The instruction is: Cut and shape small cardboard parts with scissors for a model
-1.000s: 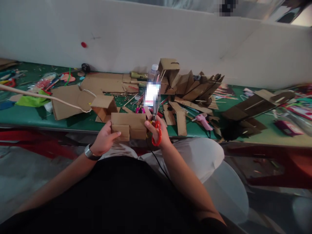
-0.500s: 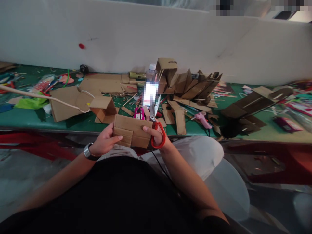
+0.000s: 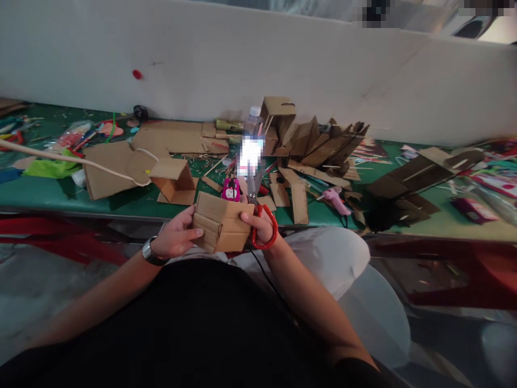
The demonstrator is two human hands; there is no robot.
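Observation:
Between my two hands is a brown piece of cardboard (image 3: 232, 226), creased and bent along a fold, held over my lap at the table's front edge. My left hand (image 3: 180, 233) is closed on its left end, thumb on the near face. On the right end, the thumb of my right hand (image 3: 262, 223) presses the cardboard. That same hand also carries red-handled scissors (image 3: 276, 229), blades pointing away from me. Just beyond the cardboard lies a pink item with a white cartoon face (image 3: 231, 189).
The green table (image 3: 121, 207) bears many cardboard pieces, including a folded box form (image 3: 173, 180). A pink glue gun (image 3: 337, 200) lies to the right. Behind the scissors are a lit screen (image 3: 250, 153) and a clear bottle (image 3: 253, 126). A white partition (image 3: 202, 59) rises behind.
The left part of the cardboard has bent further along its fold and tilted. Both hands keep their hold, and the scissors remain in my right hand.

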